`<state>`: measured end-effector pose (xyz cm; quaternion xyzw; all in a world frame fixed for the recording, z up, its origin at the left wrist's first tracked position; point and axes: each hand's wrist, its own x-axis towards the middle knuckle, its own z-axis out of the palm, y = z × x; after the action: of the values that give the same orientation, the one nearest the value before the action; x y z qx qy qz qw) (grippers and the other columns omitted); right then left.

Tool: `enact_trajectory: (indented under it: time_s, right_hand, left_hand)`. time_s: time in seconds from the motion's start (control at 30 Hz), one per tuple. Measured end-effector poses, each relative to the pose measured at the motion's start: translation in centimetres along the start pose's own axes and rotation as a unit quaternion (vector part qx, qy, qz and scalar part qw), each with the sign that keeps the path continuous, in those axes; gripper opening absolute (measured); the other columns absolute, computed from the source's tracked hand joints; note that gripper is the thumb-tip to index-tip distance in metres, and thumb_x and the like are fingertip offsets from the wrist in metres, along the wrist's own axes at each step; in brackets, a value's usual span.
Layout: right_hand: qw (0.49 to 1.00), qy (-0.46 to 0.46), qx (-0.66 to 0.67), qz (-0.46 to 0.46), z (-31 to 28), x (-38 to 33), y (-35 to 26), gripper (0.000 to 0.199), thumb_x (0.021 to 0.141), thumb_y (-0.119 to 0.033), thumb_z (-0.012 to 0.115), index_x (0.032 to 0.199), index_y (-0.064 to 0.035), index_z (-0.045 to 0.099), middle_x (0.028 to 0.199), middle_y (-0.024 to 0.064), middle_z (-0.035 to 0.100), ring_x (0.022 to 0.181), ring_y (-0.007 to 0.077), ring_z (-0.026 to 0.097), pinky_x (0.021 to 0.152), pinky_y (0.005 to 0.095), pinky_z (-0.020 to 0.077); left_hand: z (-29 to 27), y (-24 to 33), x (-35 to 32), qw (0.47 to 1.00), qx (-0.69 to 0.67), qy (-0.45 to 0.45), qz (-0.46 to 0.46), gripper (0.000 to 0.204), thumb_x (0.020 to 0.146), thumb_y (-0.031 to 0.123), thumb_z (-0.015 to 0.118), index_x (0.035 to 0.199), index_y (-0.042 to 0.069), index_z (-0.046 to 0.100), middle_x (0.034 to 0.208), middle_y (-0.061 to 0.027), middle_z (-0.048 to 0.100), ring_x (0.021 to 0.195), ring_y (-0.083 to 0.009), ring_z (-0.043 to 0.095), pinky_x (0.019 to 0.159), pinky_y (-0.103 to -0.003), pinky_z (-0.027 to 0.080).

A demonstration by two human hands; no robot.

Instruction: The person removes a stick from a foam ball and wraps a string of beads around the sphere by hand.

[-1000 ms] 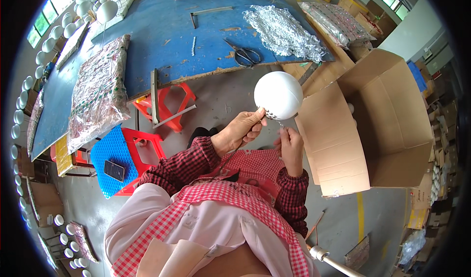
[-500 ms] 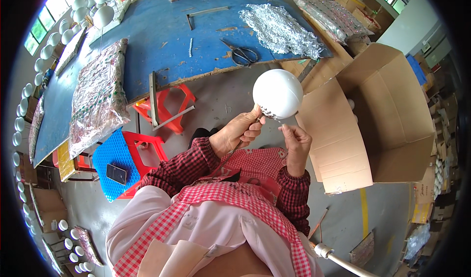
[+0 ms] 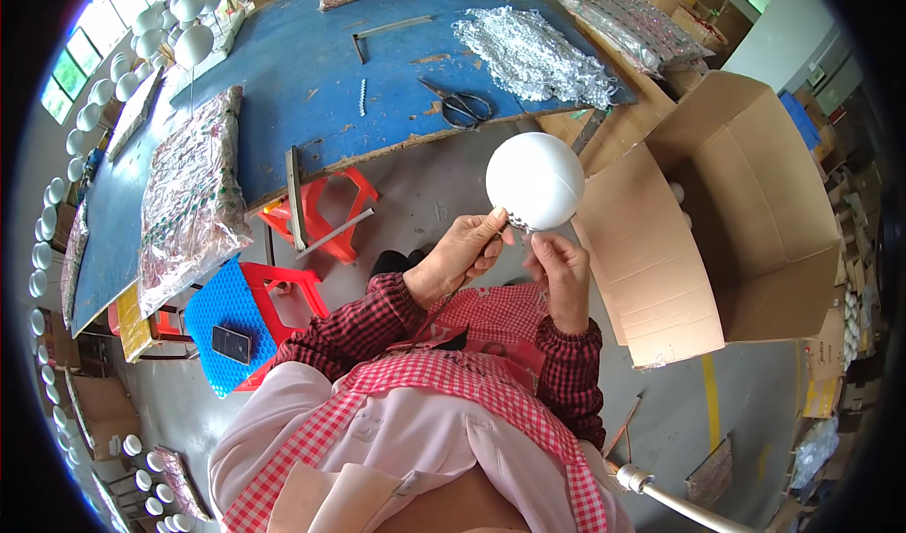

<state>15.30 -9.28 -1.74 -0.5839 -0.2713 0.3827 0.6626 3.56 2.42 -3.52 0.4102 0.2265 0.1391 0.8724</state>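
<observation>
A smooth white ball (image 3: 535, 179) is held up in front of me, above the floor. My left hand (image 3: 462, 253) is closed on a thin stick that runs down from the ball's underside toward my apron. A short row of small dark and silvery beads (image 3: 518, 221) lies along the lower edge of the ball, by my left thumb. My right hand (image 3: 561, 267) is pinched just under the ball, at the end of the bead row. What its fingertips grip is too small to make out.
On the blue table (image 3: 311, 70) lie black scissors (image 3: 462, 108), a heap of silvery-white strands (image 3: 533, 56) and a wrapped pack (image 3: 193, 188). An open cardboard box (image 3: 755, 221) stands at right. A phone (image 3: 231, 344) rests on a blue-covered red stool. White balls on sticks line the left.
My right hand has risen slightly and moved left, so its fingertips are now close under the ball's lower edge. My left hand and the ball stay nearly in place.
</observation>
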Motion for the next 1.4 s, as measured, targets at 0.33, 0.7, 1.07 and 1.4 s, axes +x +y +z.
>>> enact_trajectory:
  time_s: [0.33,0.7,1.07,1.4]
  right_hand:
    - [0.911,0.148,-0.24,-0.3,1.0,0.4,2.4,0.009,0.082,-0.006,0.063,0.079,0.0024,0.061,0.059,0.0011,0.055,0.051,0.0057,0.045,0.046,0.0219,0.0357]
    - [0.98,0.128,-0.089,-0.121,1.8,-0.1,3.2,0.022,0.089,-0.015,0.054,0.079,0.0025,0.063,0.06,0.0028,0.058,0.052,0.0075,0.049,0.048,0.0222,0.0356]
    - [0.94,0.251,0.024,-0.228,1.0,-1.3,2.7,0.035,0.093,-0.018,0.043,0.064,-0.001,0.053,0.054,-0.0024,0.048,0.046,0.0029,0.027,0.044,0.0198,0.0199]
    - [0.936,0.269,0.001,-0.228,3.4,1.7,1.1,0.036,0.093,-0.022,0.043,0.075,0.0044,0.057,0.06,-0.0015,0.048,0.047,0.0031,0.028,0.045,0.0195,0.0213]
  left_hand:
    - [0.2,-0.3,-0.1,1.0,-0.002,-0.001,-0.012,0.04,0.093,0.043,0.042,0.079,0.008,0.055,0.052,0.0062,0.037,0.039,-0.0016,0.029,0.032,-0.016,0.021]
    - [1.1,0.0,-1.1,0.999,-0.008,-0.036,-0.007,0.048,0.093,0.048,0.036,0.091,0.005,0.057,0.057,0.0049,0.04,0.042,-0.0025,0.03,0.034,-0.016,0.023]
    - [2.0,-0.7,-4.3,0.991,0.086,-0.101,0.031,0.039,0.088,0.021,0.057,0.121,0.005,0.045,0.099,-0.0054,0.059,0.069,-0.0103,0.054,0.058,-0.026,0.044]
    - [-0.3,2.2,0.3,0.702,0.557,0.145,0.42,0.023,0.08,0.023,0.061,0.098,0.01,0.063,0.085,-0.0089,0.063,0.076,-0.0291,0.06,0.063,-0.036,0.049]
